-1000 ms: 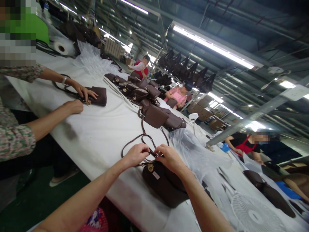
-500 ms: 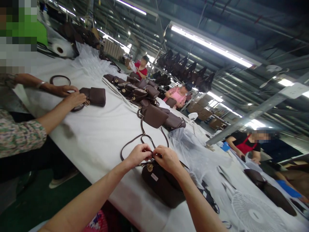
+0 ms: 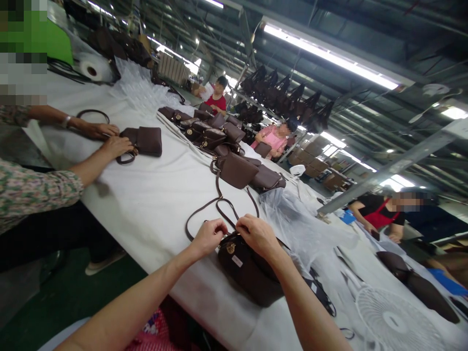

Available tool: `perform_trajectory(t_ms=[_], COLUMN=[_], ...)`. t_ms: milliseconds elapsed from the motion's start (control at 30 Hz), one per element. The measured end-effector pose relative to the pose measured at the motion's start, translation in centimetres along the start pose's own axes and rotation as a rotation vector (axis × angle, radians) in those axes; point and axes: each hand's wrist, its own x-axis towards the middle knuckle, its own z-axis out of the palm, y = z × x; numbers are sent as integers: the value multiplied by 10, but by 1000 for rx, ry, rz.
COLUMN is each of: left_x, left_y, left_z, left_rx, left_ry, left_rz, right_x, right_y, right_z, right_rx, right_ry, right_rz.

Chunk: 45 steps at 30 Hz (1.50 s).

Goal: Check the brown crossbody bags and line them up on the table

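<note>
A dark brown handbag [image 3: 252, 280] with a round gold charm [image 3: 230, 248] and a small white label [image 3: 237, 261] rests on the white-covered table before me. My right hand [image 3: 256, 235] is closed over its top edge, fingers curled where a strap meets the bag. Just left of it, my left hand [image 3: 210, 238] has thumb and fingertips pinched together above the charm; what they hold is too small to make out. A thin brown strap [image 3: 201, 209] loops over the table beyond both hands.
To the left, a co-worker's hands [image 3: 111, 139] handle another brown bag [image 3: 149, 141]. More brown bags [image 3: 234, 170] are piled up ahead. Clear plastic [image 3: 288, 219] and a white fan [image 3: 395, 317] lie to the right. A slanting metal post [image 3: 380, 170] rises from the table's far side.
My left hand has drawn slightly left, so a gap shows between my hands. The right stays at the bag's top. The co-worker's near hand has shifted right towards their bag.
</note>
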Motion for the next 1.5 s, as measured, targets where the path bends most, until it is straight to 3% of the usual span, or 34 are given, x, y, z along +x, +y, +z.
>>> perform_trajectory(t_ms=[233,400,767,1067,1500], left_x=[-19,-9,-9,-3,-1], left_y=[-7,-10,-7,7,-6], left_z=[-8,-12,-11,-4,5], left_rx=[392,406,166,-64,-309], left_ry=[-121,-87,-62,-35,-63], left_rz=[145,145,87,38,-88], right_x=[0,0,-1,1,-2], right_y=[-4,-7,-8,-11,-14], right_z=[-1,-3,-2,0,0], right_rx=[-47,-62,-83,-163,-148], right_ry=[-33,-61,-66,-103,-74], right_rz=[10,4,-53,-39,-29])
